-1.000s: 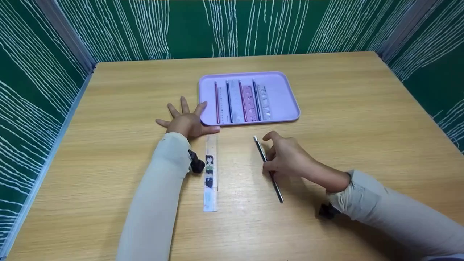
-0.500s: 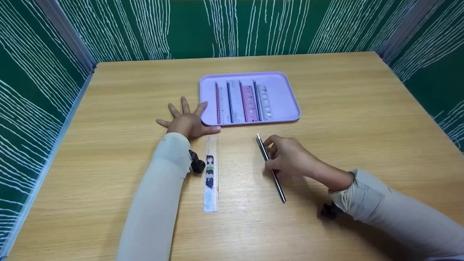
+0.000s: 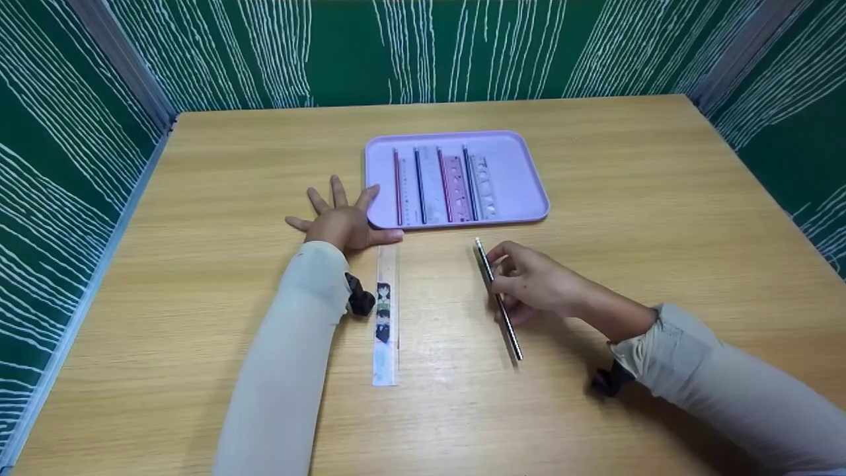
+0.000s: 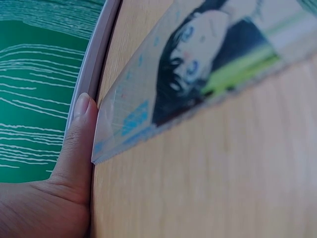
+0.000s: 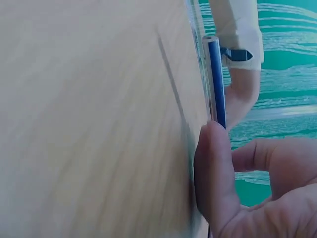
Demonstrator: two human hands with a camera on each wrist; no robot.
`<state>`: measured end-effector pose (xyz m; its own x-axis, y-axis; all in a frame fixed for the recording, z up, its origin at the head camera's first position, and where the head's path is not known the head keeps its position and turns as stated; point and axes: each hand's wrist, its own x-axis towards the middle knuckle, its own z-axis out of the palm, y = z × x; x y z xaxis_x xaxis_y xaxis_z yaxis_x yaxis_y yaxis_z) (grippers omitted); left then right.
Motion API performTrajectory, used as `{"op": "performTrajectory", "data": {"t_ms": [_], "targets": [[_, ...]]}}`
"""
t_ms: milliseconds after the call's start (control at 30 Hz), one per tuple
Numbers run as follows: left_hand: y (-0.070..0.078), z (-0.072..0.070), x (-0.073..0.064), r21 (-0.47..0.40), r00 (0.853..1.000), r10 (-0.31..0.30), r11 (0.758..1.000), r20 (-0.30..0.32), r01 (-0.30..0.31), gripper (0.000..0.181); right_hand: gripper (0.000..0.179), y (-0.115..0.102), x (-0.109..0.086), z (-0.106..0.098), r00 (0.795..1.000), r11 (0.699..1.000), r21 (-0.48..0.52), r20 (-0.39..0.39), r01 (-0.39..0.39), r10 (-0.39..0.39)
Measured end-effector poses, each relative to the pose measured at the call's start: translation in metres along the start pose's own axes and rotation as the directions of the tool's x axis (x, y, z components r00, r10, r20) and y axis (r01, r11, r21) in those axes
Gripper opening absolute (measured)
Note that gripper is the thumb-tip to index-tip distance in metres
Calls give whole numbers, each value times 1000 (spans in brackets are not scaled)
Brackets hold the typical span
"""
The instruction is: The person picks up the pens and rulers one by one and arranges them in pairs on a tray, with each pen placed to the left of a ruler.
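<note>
My right hand (image 3: pixel 538 283) pinches a dark, shiny pencil (image 3: pixel 509 330) between thumb and fingers, just above the table. In the right wrist view the pencil (image 5: pixel 216 79) looks blue and silver, and its shadow lies apart from it on the wood. With fingers spread, my left hand (image 3: pixel 340 228) rests at the lower left corner of the lilac tray (image 3: pixel 525 192). Its thumb (image 4: pixel 79 131) lies along the tray's near edge, by the end of a clear ruler (image 3: pixel 383 357) printed with cartoon figures. That ruler is flat on the table, beside my left forearm.
Inside the tray, several pencils (image 3: pixel 398 188) and rulers (image 3: pixel 455 188) lie side by side in alternation, toward its left and middle. The tray's right part shows bare lilac surface. Green walls with white streaks stand around the wooden table (image 3: pixel 628 198).
My right hand has closed its fingers on the pencil and raised it slightly off the table, shifting a little right and away from me. My left hand, the tray and the ruler stay put.
</note>
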<state>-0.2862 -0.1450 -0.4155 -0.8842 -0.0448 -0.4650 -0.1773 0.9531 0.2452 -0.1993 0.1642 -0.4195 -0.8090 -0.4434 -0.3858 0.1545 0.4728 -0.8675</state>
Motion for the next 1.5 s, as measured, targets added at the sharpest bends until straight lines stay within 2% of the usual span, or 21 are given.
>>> {"op": "performTrajectory", "data": {"t_ms": [133, 333, 933, 1167, 1500], "targets": [[1, 0, 0, -5, 1000, -2, 1000, 0, 2, 113, 43, 0, 2, -7, 999, 993, 116, 25, -32, 30], [1, -1, -1, -5, 1000, -4, 1000, 1, 4, 113, 57, -1, 5, -18, 998, 976, 209, 53, -56, 46], [-1, -1, -1, -5, 1000, 5, 1000, -5, -5, 114, 59, 4, 22, -46, 999, 963, 269, -16, -23, 28], [-1, -1, 0, 1, 1000, 9, 1000, 1, -9, 114, 56, 8, 28, -58, 1000, 947, 323, -22, 8, -1], [-1, 0, 2, 11, 1000, 6, 1000, 3, -6, 115, 62, 8, 37, -75, 997, 952, 306, -75, 13, 10]]}}
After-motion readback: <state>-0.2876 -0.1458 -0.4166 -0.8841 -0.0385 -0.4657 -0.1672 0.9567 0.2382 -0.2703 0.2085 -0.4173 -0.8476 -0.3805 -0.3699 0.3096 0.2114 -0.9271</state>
